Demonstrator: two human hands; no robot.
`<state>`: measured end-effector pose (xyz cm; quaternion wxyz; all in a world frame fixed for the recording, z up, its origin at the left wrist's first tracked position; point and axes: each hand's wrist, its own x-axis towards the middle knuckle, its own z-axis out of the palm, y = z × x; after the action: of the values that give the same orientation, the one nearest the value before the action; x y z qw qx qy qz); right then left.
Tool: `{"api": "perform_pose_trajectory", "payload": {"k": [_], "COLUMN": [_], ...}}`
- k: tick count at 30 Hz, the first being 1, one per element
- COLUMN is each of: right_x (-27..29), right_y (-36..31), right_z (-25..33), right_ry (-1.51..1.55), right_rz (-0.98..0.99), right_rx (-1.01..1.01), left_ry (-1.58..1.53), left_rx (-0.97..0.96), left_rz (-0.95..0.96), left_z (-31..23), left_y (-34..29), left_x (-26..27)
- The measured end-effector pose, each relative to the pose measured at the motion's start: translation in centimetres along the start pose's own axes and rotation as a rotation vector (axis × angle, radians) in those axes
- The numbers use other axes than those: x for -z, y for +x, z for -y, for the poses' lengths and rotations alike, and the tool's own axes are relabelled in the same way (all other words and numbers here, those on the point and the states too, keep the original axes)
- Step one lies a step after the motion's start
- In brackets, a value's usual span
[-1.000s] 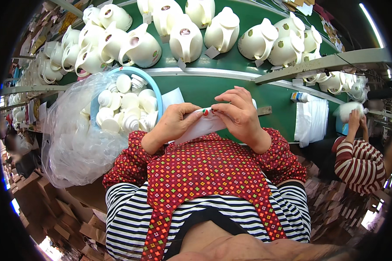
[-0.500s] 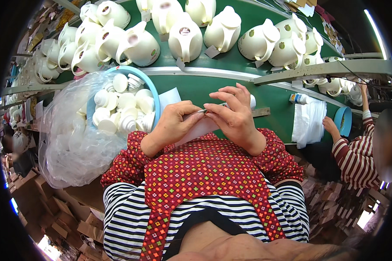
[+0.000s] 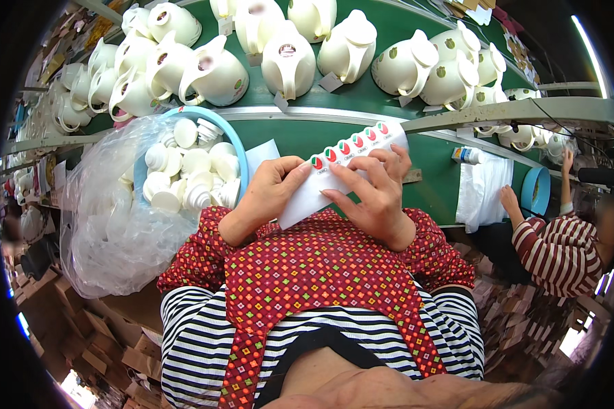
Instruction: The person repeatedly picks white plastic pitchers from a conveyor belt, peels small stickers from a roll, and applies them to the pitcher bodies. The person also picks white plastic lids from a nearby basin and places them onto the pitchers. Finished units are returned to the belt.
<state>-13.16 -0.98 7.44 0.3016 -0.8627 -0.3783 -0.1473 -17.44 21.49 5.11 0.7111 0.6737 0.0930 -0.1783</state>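
Note:
A white sheet of stickers [image 3: 307, 202] slants across in front of my apron, over the near edge of the green table. Round red-and-green stickers run in a row along its upper edge. My left hand [image 3: 265, 196] pinches the sheet's left side between thumb and fingers. Across its right part lies my right hand [image 3: 376, 198], fingers curled over the face, with the thumb at the lower edge. I cannot tell whether a loose sticker is on either fingertip.
A blue basin [image 3: 237, 146] of white plastic lids, partly wrapped in clear bag film [image 3: 116, 225], stands at left. Cream jugs [image 3: 288, 63] line the conveyor behind. White plastic bags [image 3: 483, 191] lie at right. Beyond them, a person in stripes [image 3: 559, 252] works by a blue bowl [image 3: 537, 187].
The sticker sheet has turned up so its printed face shows. My right fingertips have parted from my left ones and rest over the sheet. The person at right has shifted slightly.

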Motion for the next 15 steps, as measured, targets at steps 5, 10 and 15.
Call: {"api": "perform_pose_trajectory", "payload": {"k": [5,10,15], "right_x": [0.1,0.6,3.2], "right_y": [0.5,1.5,4.3], "right_z": [-0.2,-1.0,-1.5], "right_ry": [-0.034,0.001,-0.081], "right_rz": [-0.028,-0.147,0.078], "right_rx": [-0.056,-0.091,-0.122], "left_ry": [-0.124,-0.131,0.084], "left_rx": [-0.029,-0.045,-0.086], "left_rz": [0.073,0.162,0.219], "left_z": [0.6,0.8,-0.8], "left_y": [0.2,-0.1,-0.4], "left_x": [-0.5,-0.4,0.4]}}
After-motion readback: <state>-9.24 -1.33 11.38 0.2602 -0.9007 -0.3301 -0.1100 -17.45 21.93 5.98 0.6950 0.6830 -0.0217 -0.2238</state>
